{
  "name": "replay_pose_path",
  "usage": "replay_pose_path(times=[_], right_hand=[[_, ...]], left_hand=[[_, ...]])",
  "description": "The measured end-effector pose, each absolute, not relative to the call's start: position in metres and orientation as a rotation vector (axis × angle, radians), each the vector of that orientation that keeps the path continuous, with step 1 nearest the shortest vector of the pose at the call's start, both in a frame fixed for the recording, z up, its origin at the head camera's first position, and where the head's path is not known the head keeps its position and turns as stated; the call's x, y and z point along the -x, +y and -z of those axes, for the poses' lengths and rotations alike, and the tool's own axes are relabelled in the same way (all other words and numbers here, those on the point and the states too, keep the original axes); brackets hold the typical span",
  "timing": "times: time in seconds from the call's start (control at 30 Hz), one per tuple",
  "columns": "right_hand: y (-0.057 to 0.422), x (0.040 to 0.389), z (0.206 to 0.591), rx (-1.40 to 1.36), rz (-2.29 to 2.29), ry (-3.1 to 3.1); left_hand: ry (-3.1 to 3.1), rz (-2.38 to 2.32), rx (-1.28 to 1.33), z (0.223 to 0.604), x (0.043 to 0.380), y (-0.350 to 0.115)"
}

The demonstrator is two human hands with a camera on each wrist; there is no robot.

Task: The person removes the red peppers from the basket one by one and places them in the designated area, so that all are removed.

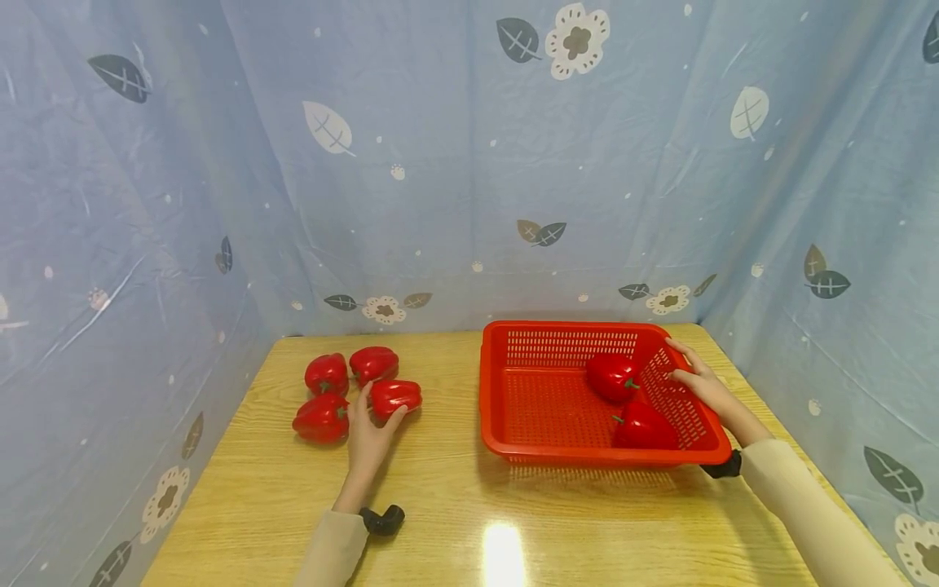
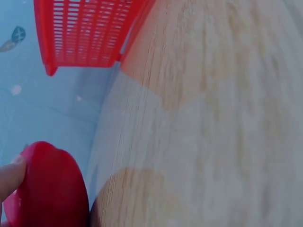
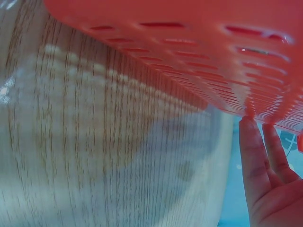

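Cream sleeves [image 1: 333, 548] enter at seven and four o'clock. Three red peppers [image 1: 320, 418] lie at ten to twelve o'clock from the left hand [image 1: 370, 440], which pinches a fourth pepper [image 1: 396, 398] between thumb and fingers at one. At three o'clock, a red basket [image 1: 543, 408] holds two peppers [image 1: 645, 428]; the right hand [image 1: 710, 387], fingers fairly straight, touches its right end. Beneath is a wood-grain table [image 1: 440, 505]; patterned blue curtains [image 1: 411, 179] hang from nine to three.

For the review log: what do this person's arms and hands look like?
Both arms wear plain, cream-coloured long sleeves: left sleeve, right sleeve. The left hand and right hand are gloveless. At each wrist sits a small black device, one on the left, one on the right, partly hidden. No cables are visible.
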State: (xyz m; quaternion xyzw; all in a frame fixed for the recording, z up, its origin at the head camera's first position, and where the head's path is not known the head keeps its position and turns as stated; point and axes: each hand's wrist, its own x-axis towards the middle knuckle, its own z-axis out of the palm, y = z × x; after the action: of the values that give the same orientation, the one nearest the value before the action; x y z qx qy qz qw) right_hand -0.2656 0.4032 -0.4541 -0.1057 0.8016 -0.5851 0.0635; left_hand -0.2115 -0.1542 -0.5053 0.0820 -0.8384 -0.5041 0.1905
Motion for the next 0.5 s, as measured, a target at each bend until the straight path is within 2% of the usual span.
replay_pose_path(times=[0.5], right_hand=[[0.401, 0.2631, 0.4512, 0.276, 1.783, 2.401]], left_hand=[[-2.402, 1.301, -0.333, 0.5022, 0.2073, -0.1591]])
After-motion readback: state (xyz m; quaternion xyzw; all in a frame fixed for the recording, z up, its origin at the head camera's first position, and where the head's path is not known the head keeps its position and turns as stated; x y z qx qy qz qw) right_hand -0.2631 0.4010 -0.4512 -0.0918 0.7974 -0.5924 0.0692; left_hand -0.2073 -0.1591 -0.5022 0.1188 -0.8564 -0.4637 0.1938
